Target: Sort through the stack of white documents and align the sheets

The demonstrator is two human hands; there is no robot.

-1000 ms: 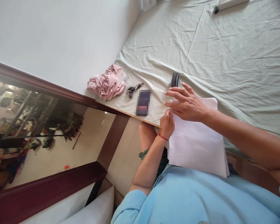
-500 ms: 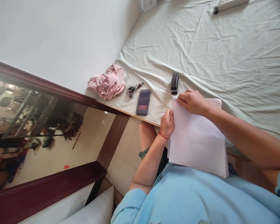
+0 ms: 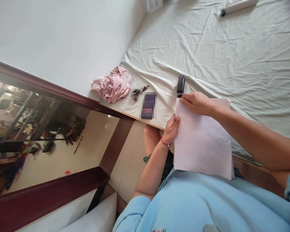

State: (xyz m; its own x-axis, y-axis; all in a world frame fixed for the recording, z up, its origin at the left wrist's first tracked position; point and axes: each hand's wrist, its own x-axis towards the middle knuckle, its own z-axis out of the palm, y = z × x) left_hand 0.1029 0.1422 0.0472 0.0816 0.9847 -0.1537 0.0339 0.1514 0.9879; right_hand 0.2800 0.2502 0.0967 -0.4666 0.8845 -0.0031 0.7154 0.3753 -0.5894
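Note:
A stack of white paper sheets (image 3: pixel 203 145) lies between my lap and the bed's edge, its lower corners slightly fanned. My left hand (image 3: pixel 172 129) grips the left edge of the sheets, thumb on top. At the upper left corner, my right hand (image 3: pixel 195 102) pinches the paper with its fingers; the fingertips are partly hidden. Just beyond that corner a black stapler (image 3: pixel 181 85) rests on the sheet, its near end close to the right fingers.
To the left on the bed sheet (image 3: pixel 244 58) lie a blurred-out dark phone-like rectangle (image 3: pixel 148 104), a bunch of keys (image 3: pixel 136 93) and a crumpled pink cloth (image 3: pixel 112 85). A mirror in a dark red frame (image 3: pixel 50 170) stands at the left. A white object with a black knob (image 3: pixel 239 7) lies far back.
The paper stack has shifted slightly forward, toward the stapler, with both hands still on it. Its top left corner now comes near the stapler's near end.

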